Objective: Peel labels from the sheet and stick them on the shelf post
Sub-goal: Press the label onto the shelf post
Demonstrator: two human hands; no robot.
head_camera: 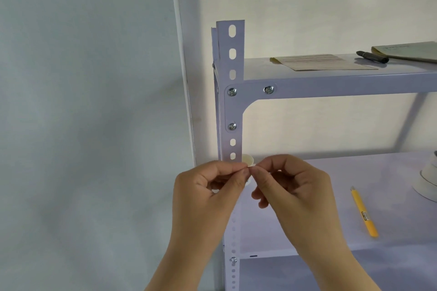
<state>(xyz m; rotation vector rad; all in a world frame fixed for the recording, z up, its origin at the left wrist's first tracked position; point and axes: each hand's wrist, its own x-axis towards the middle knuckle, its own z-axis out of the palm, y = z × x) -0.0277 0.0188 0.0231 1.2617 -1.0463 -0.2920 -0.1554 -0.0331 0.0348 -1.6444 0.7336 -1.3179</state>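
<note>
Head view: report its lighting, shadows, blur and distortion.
Head view: soft, even light with no hard glare; the far shelf leg throws only a faint shadow on the wall; wide-angle bending bows the wall edge; the shelf post is sharp, both hands and the small label slightly soft.

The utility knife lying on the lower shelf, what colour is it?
Yellow: the utility knife shows clearly in the head view.
</note>
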